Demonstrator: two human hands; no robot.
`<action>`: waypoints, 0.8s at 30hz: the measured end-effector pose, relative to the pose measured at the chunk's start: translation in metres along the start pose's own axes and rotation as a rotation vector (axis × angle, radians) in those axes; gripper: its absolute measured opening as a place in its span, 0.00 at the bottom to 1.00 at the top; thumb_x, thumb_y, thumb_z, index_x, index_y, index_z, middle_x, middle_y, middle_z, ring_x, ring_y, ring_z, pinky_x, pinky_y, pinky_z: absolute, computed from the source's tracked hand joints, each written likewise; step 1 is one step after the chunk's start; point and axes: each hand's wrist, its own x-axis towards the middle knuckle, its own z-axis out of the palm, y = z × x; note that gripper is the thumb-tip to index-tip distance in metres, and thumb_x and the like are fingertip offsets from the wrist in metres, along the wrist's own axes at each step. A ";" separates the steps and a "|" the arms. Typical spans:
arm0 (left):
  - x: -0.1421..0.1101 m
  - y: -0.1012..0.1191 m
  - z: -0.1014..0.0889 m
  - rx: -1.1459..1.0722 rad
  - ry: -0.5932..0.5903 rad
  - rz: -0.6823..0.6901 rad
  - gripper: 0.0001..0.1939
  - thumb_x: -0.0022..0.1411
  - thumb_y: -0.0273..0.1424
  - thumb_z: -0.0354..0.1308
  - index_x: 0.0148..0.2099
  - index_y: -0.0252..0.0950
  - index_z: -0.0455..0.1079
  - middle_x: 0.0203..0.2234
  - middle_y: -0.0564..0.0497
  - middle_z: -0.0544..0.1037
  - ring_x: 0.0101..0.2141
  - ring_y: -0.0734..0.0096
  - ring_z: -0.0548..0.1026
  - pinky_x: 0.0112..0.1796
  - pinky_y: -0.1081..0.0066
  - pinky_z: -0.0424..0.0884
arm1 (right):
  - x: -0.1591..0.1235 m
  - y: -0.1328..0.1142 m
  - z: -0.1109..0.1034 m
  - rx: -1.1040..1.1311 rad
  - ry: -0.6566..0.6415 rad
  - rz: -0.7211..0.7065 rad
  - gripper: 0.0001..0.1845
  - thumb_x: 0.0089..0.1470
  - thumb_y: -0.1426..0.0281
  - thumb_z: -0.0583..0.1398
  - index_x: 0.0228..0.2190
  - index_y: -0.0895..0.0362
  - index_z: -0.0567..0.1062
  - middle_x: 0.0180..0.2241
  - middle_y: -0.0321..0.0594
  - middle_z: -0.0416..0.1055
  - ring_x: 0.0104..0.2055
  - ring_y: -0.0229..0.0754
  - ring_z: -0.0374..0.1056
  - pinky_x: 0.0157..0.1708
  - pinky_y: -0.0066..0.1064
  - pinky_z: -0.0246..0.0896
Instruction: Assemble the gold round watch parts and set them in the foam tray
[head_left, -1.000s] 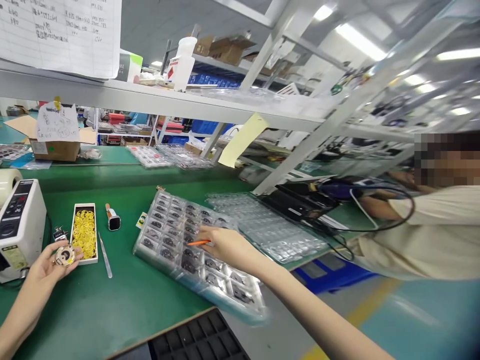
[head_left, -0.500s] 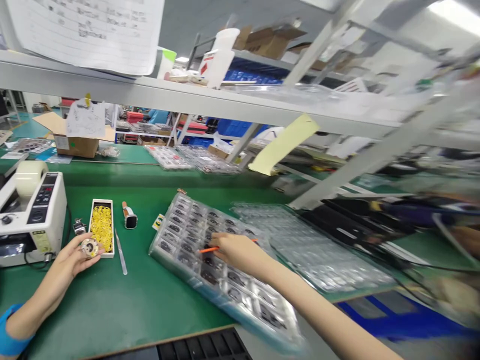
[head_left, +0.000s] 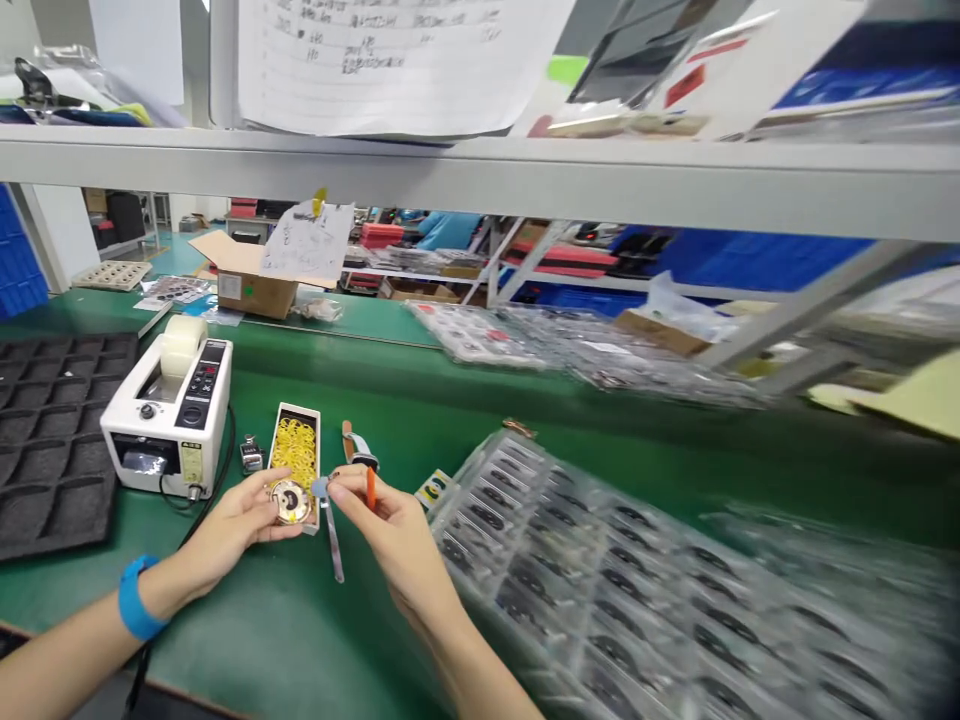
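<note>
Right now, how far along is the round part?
Looks done: the round part has a dark centre piece. In hand: the left hand holds it; the right hand has an orange tool and a small bluish piece at its fingertips. Left: probably that piece, if it belongs there; dark parts fill many tray compartments.

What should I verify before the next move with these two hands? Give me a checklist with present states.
1. Round part held by the left hand: ok, patterned face in view.
2. Orange tool held in the right hand: ok.
3. Small bluish piece secure in the right hand's grip: cannot tell, only that it shows at the fingertips.
4. Left hand clear of the box of yellow rings: cannot tell; they overlap in view, contact unclear.
5. Tweezers out of both hands: ok, lying on the table.
6. Clear tray fully in view: not ok, cut off at the bottom.
</note>
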 end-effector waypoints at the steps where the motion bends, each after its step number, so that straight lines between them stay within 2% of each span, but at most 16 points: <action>1: 0.000 0.001 0.000 -0.003 -0.001 0.005 0.25 0.53 0.34 0.65 0.53 0.36 0.68 0.42 0.45 0.79 0.43 0.59 0.78 0.50 0.58 0.70 | 0.000 0.002 0.004 0.048 0.016 0.021 0.14 0.49 0.58 0.61 0.22 0.56 0.74 0.29 0.40 0.69 0.34 0.42 0.66 0.35 0.33 0.62; 4: 0.000 0.002 0.002 0.010 0.003 0.013 0.22 0.53 0.34 0.65 0.50 0.35 0.69 0.39 0.46 0.80 0.39 0.62 0.80 0.46 0.63 0.73 | -0.006 0.007 0.006 0.069 0.076 0.033 0.15 0.48 0.57 0.62 0.21 0.56 0.74 0.29 0.40 0.69 0.33 0.42 0.65 0.31 0.31 0.61; 7: 0.002 0.002 0.003 0.066 0.041 0.020 0.19 0.50 0.34 0.67 0.43 0.34 0.68 0.34 0.48 0.80 0.33 0.64 0.81 0.36 0.70 0.75 | -0.012 0.010 0.005 0.014 0.126 0.016 0.16 0.50 0.57 0.61 0.21 0.56 0.74 0.29 0.40 0.68 0.30 0.40 0.62 0.27 0.29 0.57; 11: 0.004 0.001 0.002 0.169 0.084 0.035 0.19 0.47 0.37 0.69 0.36 0.34 0.66 0.23 0.53 0.76 0.26 0.65 0.80 0.22 0.76 0.72 | -0.015 0.013 0.005 0.005 0.118 0.013 0.16 0.50 0.57 0.61 0.21 0.56 0.73 0.28 0.40 0.67 0.28 0.39 0.60 0.24 0.28 0.55; 15: 0.006 0.000 0.001 0.247 0.108 0.030 0.19 0.50 0.44 0.64 0.33 0.34 0.64 0.20 0.52 0.76 0.24 0.63 0.80 0.17 0.78 0.69 | -0.015 0.014 0.008 0.031 0.116 0.022 0.15 0.50 0.58 0.61 0.21 0.56 0.74 0.28 0.39 0.67 0.28 0.38 0.60 0.24 0.28 0.55; 19: 0.007 0.000 0.000 0.238 0.112 -0.001 0.18 0.52 0.45 0.62 0.32 0.35 0.63 0.20 0.51 0.77 0.24 0.64 0.80 0.17 0.78 0.69 | -0.015 0.015 0.011 0.062 0.115 0.042 0.13 0.49 0.60 0.61 0.21 0.56 0.74 0.27 0.38 0.67 0.27 0.38 0.60 0.25 0.29 0.55; 24: 0.006 0.002 0.003 0.103 0.111 -0.053 0.10 0.58 0.36 0.59 0.38 0.34 0.66 0.29 0.49 0.80 0.29 0.66 0.81 0.29 0.73 0.75 | -0.015 0.015 0.013 0.098 0.139 0.071 0.12 0.48 0.62 0.62 0.20 0.56 0.74 0.27 0.38 0.68 0.28 0.38 0.60 0.28 0.30 0.54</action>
